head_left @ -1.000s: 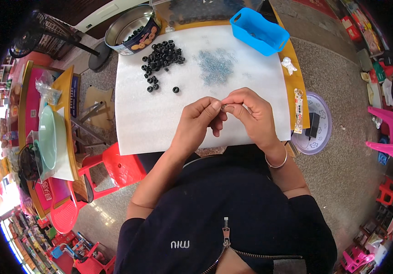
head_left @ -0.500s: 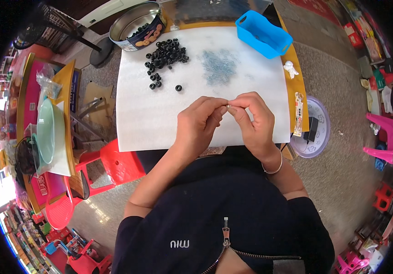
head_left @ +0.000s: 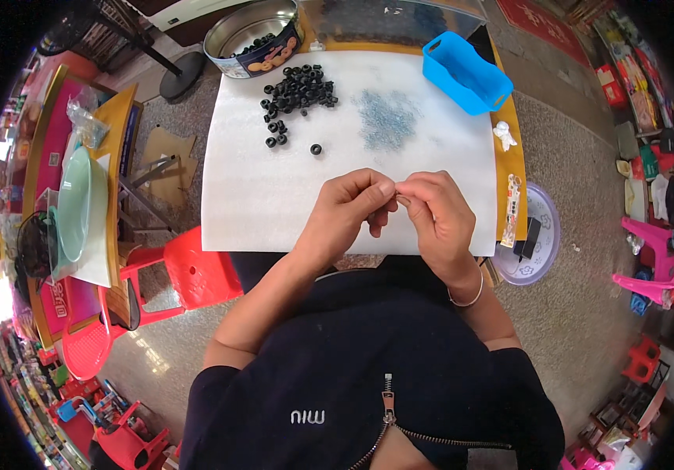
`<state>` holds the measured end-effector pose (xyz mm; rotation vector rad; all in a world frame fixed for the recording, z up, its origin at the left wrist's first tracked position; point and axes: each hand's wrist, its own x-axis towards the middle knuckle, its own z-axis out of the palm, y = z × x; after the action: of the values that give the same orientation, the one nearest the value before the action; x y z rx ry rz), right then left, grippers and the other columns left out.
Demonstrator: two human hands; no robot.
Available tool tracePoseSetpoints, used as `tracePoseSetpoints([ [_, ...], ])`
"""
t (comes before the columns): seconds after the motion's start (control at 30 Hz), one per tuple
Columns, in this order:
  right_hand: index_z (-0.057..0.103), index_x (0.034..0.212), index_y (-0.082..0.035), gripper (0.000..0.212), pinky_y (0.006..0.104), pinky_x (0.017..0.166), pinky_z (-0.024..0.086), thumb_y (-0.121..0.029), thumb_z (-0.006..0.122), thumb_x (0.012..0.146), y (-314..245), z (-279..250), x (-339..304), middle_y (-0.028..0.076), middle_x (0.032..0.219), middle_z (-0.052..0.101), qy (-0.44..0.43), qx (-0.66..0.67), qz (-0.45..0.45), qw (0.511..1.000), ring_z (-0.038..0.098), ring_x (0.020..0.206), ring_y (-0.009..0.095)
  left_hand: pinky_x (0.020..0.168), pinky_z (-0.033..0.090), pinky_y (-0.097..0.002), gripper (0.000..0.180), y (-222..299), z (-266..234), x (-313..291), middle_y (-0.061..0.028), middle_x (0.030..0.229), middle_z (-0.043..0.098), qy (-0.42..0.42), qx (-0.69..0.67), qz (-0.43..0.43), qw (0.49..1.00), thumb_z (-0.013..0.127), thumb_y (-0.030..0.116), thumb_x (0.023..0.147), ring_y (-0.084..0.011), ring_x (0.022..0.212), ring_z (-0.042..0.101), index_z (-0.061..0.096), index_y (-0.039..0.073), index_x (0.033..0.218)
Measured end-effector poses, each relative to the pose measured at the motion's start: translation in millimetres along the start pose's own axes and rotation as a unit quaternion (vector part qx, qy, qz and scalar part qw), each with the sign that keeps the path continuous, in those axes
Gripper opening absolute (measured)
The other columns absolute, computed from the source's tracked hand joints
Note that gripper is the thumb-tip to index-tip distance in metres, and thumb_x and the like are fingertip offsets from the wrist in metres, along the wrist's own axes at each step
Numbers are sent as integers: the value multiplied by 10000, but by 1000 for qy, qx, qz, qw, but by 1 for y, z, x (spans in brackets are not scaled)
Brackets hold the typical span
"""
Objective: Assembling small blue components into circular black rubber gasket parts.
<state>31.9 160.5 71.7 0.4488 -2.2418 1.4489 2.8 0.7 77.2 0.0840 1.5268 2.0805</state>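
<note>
My left hand and my right hand meet above the near part of a white sheet. Thumb and fingers of each are pinched closed, their tips almost touching. Whatever sits between the fingertips is too small to make out. Beyond my left hand lies a single black ring-shaped piece. Farther off is a heap of similar black pieces. A scatter of tiny bluish, clear-looking bits is spread on the sheet past my hands.
A round tin with more black pieces stands far left. At far right sits a blue plastic basket. Crumpled white tissue and a narrow packet lie along the right edge. A red stool stands left of the table.
My left thumb has moved up over the fingertips and the lower fingers now show beneath it. Both hands stay pinched together. The whole view has shifted slightly.
</note>
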Motion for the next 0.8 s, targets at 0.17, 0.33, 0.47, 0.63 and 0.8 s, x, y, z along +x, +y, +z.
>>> tracePoseSetpoints([
  [0.17, 628, 957, -7, 164, 269, 673, 479, 80, 566, 832, 0, -2, 1, 86, 883, 606, -2, 47, 54, 997, 588, 775, 179, 571, 470, -237, 204, -3, 1, 0, -32, 776, 594, -3, -1, 36, 999, 559, 181, 936, -91, 634, 545, 607, -17, 935],
  [0.33, 607, 967, 15, 132, 250, 732, 471, 48, 548, 854, -2, -5, 2, 92, 913, 599, -3, 78, 69, 995, 580, 824, 147, 569, 475, -229, 189, 0, 5, -3, -35, 789, 600, 12, 28, 57, 998, 572, 152, 926, -91, 646, 560, 609, -29, 965],
  [0.47, 601, 944, 2, 88, 264, 662, 462, -51, 582, 877, 2, -6, 0, 76, 826, 592, 21, 105, 138, 985, 572, 757, 139, 558, 476, -220, 182, 3, 7, -3, -32, 777, 602, 30, 30, 59, 997, 582, 147, 920, -81, 635, 562, 617, -25, 968],
  [0.63, 554, 858, 2, 105, 291, 583, 423, -93, 565, 900, 0, -6, 4, 85, 763, 559, -54, 25, 147, 987, 523, 653, 157, 541, 484, -226, 139, -4, 12, -4, -41, 748, 618, 68, 149, 133, 977, 619, 107, 888, -79, 615, 571, 631, -19, 947],
  [0.8, 546, 854, -3, 103, 301, 570, 417, -93, 557, 904, 1, -2, 5, 93, 739, 538, -46, 17, 118, 992, 515, 630, 193, 579, 510, -215, 128, -5, 11, -4, -51, 790, 622, 84, 236, 164, 954, 616, 70, 886, -80, 681, 576, 630, -36, 958],
])
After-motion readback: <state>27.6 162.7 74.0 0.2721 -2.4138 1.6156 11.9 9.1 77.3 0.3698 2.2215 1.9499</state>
